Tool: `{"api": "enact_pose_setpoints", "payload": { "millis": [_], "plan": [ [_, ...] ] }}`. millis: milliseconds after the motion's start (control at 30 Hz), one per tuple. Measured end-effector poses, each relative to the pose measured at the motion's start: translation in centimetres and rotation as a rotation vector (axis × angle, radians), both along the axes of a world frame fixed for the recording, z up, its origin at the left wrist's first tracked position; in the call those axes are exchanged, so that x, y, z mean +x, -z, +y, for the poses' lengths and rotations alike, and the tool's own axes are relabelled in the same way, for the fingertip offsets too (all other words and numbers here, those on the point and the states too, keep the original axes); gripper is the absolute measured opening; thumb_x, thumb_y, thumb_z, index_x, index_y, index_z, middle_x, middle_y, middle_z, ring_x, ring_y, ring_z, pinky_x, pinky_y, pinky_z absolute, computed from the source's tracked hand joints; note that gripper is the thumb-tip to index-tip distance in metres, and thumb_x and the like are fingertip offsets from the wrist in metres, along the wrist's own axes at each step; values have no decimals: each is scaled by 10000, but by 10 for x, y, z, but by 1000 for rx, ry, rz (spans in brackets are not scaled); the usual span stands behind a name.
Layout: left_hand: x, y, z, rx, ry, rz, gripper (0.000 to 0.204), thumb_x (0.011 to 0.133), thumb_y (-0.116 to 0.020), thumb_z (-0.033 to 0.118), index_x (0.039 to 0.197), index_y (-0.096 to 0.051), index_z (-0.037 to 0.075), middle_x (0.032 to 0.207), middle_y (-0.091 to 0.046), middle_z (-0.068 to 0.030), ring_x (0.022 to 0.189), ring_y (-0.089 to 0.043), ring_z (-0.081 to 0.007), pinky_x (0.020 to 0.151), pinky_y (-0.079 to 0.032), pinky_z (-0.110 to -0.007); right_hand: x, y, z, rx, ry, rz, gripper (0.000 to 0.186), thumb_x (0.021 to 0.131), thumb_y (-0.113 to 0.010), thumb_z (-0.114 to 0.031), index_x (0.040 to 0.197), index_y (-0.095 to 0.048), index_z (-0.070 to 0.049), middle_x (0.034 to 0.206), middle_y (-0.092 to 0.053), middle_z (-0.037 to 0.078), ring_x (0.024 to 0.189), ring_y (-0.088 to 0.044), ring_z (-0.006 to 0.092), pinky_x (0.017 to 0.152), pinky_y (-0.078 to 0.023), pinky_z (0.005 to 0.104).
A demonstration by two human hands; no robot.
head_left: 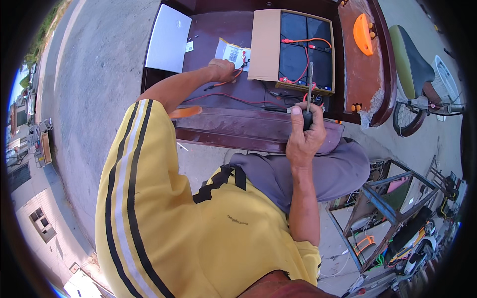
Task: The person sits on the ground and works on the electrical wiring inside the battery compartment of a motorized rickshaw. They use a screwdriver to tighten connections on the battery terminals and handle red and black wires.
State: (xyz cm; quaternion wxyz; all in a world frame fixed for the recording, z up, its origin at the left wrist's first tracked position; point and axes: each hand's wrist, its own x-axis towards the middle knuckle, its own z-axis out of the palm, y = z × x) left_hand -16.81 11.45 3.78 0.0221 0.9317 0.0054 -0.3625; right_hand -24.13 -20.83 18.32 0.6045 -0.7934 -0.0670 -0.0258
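Batteries in a box, paper left of the box, bicycle far right

From afar I read the screwdriver as metal shaft, smooth plastic handle. Lead: plastic-sheathed. Box near right edge of bed: matt cardboard; batteries inside, smooth plastic. Bed: painted, scuffed. Panel at its left edge: smooth, faint sheen. Sheet: paper.

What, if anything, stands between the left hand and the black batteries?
The carton's open cardboard flap, spread out leftward, lies between the left hand and the black batteries; it does not cover them.
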Motion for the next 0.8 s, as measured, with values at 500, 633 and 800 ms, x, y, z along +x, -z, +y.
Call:
{"api": "enact_pose_setpoints", "payload": {
  "millis": [500,633,800],
  "plan": [
    [24,-59,-2,-152,-140,212,294,890,-640,220,908,-704,-66,668,-719,-151,630,-744,-276,690,-594,-448,2,-1,-1,-8,42,-31,155,955,-738,-123,1002,-646,-7,833,-685,127,705,-646,263,688,-526,368],
    [26,-131,4,-124,-271,99,165,890,-621,73,974,-642,-68,727,-726,-166,638,-757,-261,589,-583,-359,1,3,1,-7,51,-15,186,945,-765,-147,964,-639,-12,781,-682,112,663,-628,231,657,-519,366],
    [11,-182,13,-384,-356,-112,257,876,-585,45,1092,-668,-67,736,-699,-109,606,-704,-193,581,-570,-312,4,7,-2,17,38,86,215,953,-780,-193,963,-671,-8,701,-643,60,621,-595,148,613,-509,358]
  ]
}}
